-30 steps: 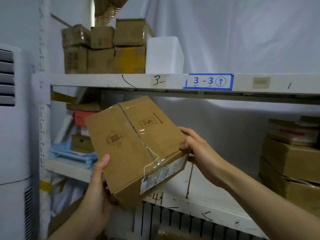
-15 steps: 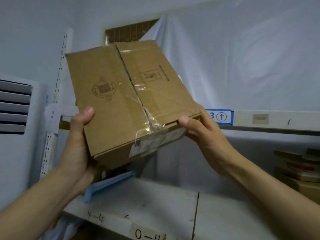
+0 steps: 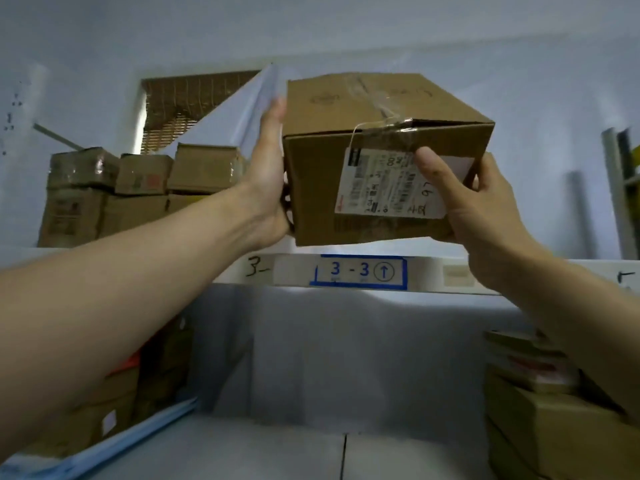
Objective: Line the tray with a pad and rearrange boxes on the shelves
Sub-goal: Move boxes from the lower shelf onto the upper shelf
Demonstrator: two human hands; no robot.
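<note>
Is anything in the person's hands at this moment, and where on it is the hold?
Yes: a taped cardboard box, held in both hands above the shelf edge. The left hand presses its left side; the right hand grips the lower right corner, thumb on the shipping label.

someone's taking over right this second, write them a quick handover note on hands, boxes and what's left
Left hand: flat against the left side of the cardboard box, gripping it.
Right hand: holds the box's lower right corner, thumb on the shipping label.
Box: in the air, just above the front edge of the upper shelf marked 3-3, not yet set down.
Other boxes: a stack on the upper shelf to the left; more on the lower shelf at both sides.
Done: box raised to upper-shelf height.
Left: probably set it on the shelf and let go. No tray or pad can be made out here.
</note>
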